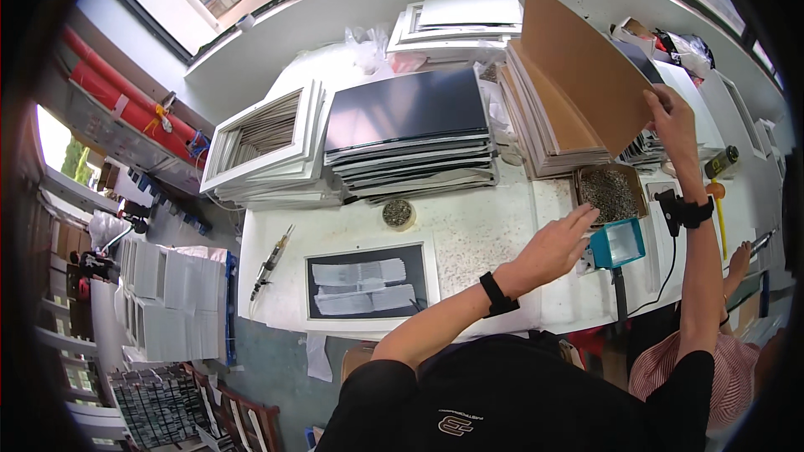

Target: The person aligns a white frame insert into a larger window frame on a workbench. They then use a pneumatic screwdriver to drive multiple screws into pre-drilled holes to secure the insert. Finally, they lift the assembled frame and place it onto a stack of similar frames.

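At the right, my right hand pinches the edge of a large brown board. The board stands tilted up from a stack of boards, its lower edge near the stack's front. My left hand is open, fingers stretched out, above the white table. Its fingertips are nearest a box of small metal pieces and a blue open-sided rectangular thing with a dark handle. Left of it lies a white frame around a dark panel with pale crinkled strips on it.
White frames are stacked at the left, beside a pile of glossy dark panels. A small round tub and a pen-shaped tool lie in front. A yellow-handled hammer is at right, near another person's hand.
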The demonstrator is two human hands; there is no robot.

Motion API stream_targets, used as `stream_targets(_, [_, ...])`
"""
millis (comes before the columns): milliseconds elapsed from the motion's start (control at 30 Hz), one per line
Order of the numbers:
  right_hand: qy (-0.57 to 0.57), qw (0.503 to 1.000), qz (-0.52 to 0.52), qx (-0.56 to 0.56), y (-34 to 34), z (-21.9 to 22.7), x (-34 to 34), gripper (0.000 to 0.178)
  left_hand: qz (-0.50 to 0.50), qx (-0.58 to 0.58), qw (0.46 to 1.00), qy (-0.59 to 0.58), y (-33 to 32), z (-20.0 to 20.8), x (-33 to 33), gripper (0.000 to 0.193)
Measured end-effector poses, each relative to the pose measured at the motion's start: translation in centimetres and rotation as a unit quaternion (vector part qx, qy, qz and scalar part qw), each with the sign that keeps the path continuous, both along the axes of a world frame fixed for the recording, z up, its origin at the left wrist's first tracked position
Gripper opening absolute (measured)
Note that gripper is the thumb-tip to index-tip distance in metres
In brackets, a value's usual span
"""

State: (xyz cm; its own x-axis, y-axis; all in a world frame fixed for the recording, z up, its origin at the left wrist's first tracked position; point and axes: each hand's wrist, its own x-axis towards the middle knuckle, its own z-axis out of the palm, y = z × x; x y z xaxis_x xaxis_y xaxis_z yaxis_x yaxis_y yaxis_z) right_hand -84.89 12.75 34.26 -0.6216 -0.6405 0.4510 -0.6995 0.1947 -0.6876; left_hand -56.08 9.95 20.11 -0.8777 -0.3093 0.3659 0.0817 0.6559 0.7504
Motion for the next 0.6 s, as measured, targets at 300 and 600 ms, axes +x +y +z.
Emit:
stream_targets(300, [0.314, 0.944, 0.097, -0.039, 11.9, 0.2, 13.9, 0.029, 0.145, 0.473, 0.844, 0.207, -6.3, 1.3, 23.8, 0.078])
stream_targets(600, [0.254, 0.914, 0.318, -0.019, 12.8, -9.1, 32.0, 0.044, 0.281, 0.567, 0.769, 0.089, -6.2, 1.0, 43.3, 0.074])
